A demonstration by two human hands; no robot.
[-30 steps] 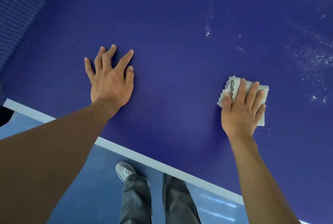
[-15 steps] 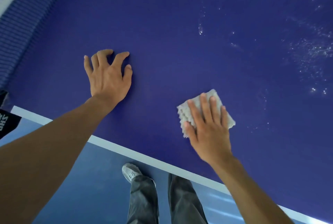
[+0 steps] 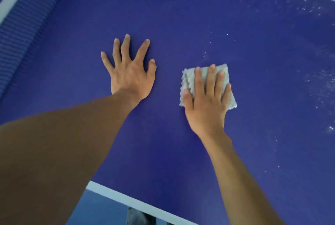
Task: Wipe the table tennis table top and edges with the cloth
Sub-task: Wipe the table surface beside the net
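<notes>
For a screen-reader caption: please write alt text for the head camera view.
A right hand presses a grey cloth flat on a blue table, while the left hand rests spread beside it. White specks dot the surface to the right.

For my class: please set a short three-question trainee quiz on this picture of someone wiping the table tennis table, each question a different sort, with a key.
1. True or false: the left hand presses the folded pale grey cloth on the dark blue table top.
2. Multiple choice: where do the white specks lie? A) left of the left hand B) right of the cloth C) on the white edge stripe
3. Fill in: the fingers of the bare hand are ____ (spread or curled).

Key
1. False: the right hand lies flat on the cloth.
2. B
3. spread
</notes>
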